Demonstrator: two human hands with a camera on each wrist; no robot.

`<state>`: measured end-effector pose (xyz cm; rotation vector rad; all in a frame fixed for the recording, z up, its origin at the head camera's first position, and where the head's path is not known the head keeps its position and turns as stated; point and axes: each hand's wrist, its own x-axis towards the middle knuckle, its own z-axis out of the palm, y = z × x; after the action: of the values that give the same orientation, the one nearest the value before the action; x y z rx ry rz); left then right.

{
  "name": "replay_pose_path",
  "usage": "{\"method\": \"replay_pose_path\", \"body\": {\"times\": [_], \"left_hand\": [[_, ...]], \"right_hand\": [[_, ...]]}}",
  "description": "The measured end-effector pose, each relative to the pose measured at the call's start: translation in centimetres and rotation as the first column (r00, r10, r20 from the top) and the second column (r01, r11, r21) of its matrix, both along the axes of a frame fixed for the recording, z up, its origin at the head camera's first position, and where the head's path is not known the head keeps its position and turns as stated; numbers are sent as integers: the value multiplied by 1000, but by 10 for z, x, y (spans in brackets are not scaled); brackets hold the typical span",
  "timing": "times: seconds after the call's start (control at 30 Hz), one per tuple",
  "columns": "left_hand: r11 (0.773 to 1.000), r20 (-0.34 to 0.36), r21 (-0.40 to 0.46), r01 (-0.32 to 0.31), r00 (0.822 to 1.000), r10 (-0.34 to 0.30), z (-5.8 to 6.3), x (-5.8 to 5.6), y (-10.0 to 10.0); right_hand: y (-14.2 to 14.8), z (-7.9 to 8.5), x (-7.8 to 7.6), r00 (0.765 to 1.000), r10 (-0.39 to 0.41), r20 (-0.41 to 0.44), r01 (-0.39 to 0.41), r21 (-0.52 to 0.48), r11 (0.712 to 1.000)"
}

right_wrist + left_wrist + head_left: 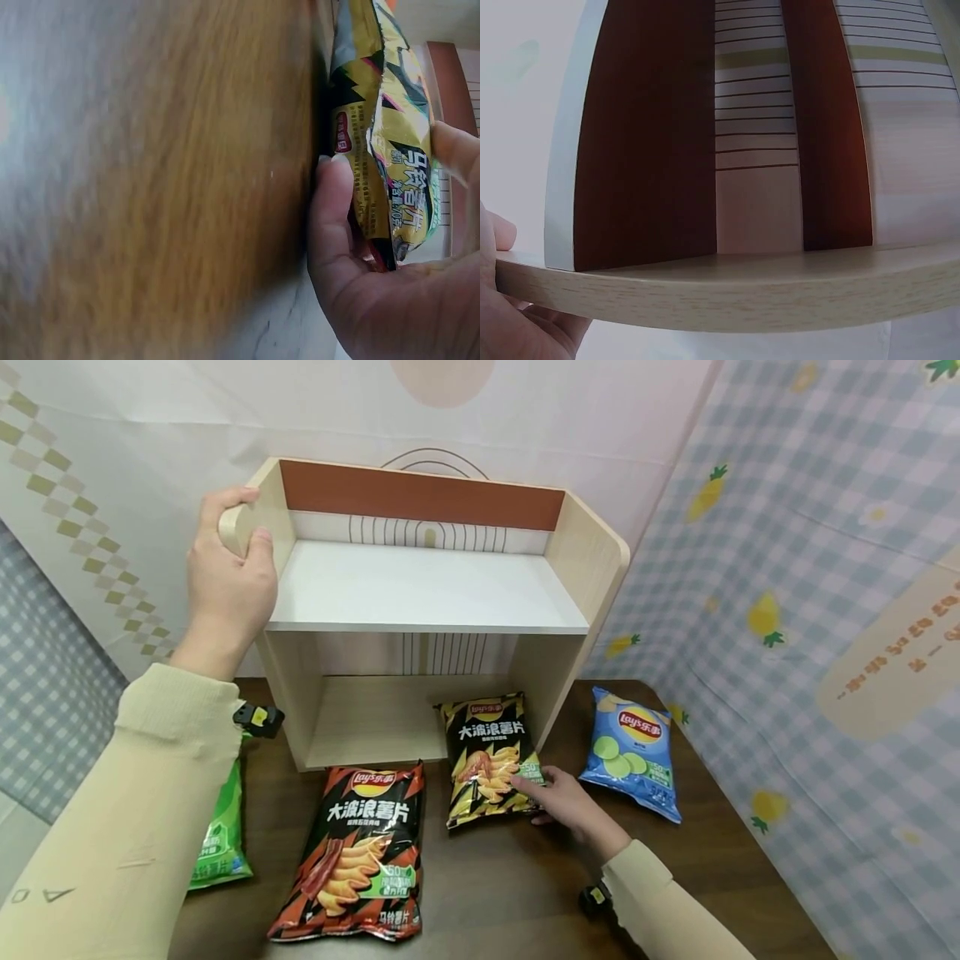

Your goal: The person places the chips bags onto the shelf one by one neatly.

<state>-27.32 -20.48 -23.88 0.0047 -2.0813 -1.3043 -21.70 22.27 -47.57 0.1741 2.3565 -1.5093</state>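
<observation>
My left hand (228, 572) grips the upper front edge of the left side panel of a pale wooden shelf unit (588, 552). The left wrist view shows its fingers (502, 232) wrapped around that board. With my right hand (566, 806) I hold the lower right side of a black and yellow bag of potato chips (487, 735); in the right wrist view the bag (394, 150) lies between thumb and fingers. Its top end overlaps the front of the lower compartment. A black and red chip bag (360, 852) lies on the table to its left.
A blue chip bag (633, 752) lies right of the shelf. A green chip bag (225, 835) is partly hidden behind my left sleeve. The dark wooden table (495, 893) carries everything; patterned cloth (750, 518) hangs at the back and right. The white upper shelf board (427, 585) is bare.
</observation>
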Motion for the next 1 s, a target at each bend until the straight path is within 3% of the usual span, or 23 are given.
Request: {"method": "replay_pose_path", "body": {"times": [0.2,0.4,0.57,0.73,0.8,0.87,1.0], "left_hand": [[1000,-6,-12,-6,1000,5,0,0,0],[1000,-13,-18,2,1000,-2,0,-1,0],[1000,-3,-22,1,1000,-1,-1,-1,0],[1000,-3,-28,5,1000,-5,-2,0,0],[1000,-11,-25,8,1000,-9,-2,0,0],[1000,-21,-20,11,1000,-12,0,0,-1],[1000,-35,-16,1,999,-2,3,1,-4]], "right_hand": [[-3,-5,-3,999,-47,4,48,-47,998],[-12,-5,-18,991,-136,14,137,-141,980],[-18,-4,-27,980,-192,46,197,-234,952],[-18,-7,-19,965,-249,82,262,-330,907],[-17,-7,-14,959,-269,92,284,-388,877],[-18,-6,-9,951,-286,119,307,-476,824],[-25,-4,1,931,-272,242,363,-686,631]]}}
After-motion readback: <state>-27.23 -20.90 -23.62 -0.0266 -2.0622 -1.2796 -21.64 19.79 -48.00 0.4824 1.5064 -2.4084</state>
